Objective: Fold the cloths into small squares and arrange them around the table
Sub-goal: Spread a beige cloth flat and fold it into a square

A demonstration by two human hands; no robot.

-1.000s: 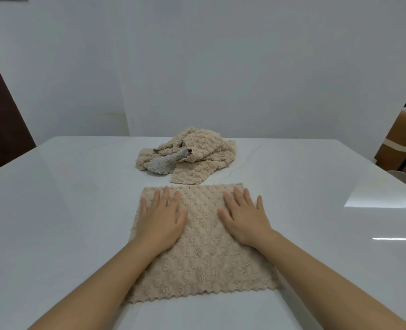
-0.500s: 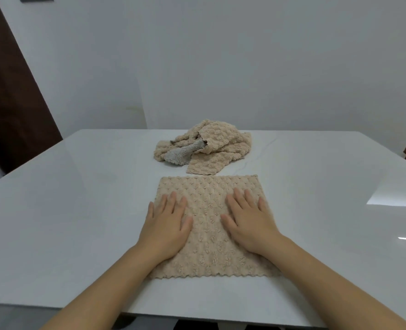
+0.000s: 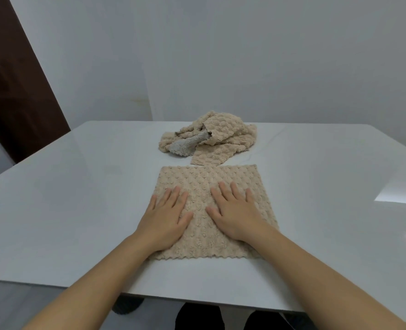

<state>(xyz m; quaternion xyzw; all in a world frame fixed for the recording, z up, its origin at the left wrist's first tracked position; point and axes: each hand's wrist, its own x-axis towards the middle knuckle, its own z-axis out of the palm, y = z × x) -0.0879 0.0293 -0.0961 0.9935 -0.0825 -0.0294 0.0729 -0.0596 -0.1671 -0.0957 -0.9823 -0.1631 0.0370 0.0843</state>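
A beige knobbly cloth (image 3: 204,179) lies spread flat on the white table (image 3: 78,198), close to the near edge. My left hand (image 3: 165,219) rests palm down on its left half, fingers straight and spread. My right hand (image 3: 236,213) lies flat on its right half in the same way. Just beyond the flat cloth sits a crumpled heap of beige cloths (image 3: 223,136), with a grey cloth (image 3: 187,145) poking out of its left side.
The table's near edge (image 3: 197,296) runs under my forearms, with dark legs below it. A white wall stands behind the table and a dark brown door (image 3: 14,91) is at the left. Window glare marks the tabletop at right.
Both hands have slid back toward me over the flat cloth, staying flat. The view has pulled back, so the table's near edge now shows.
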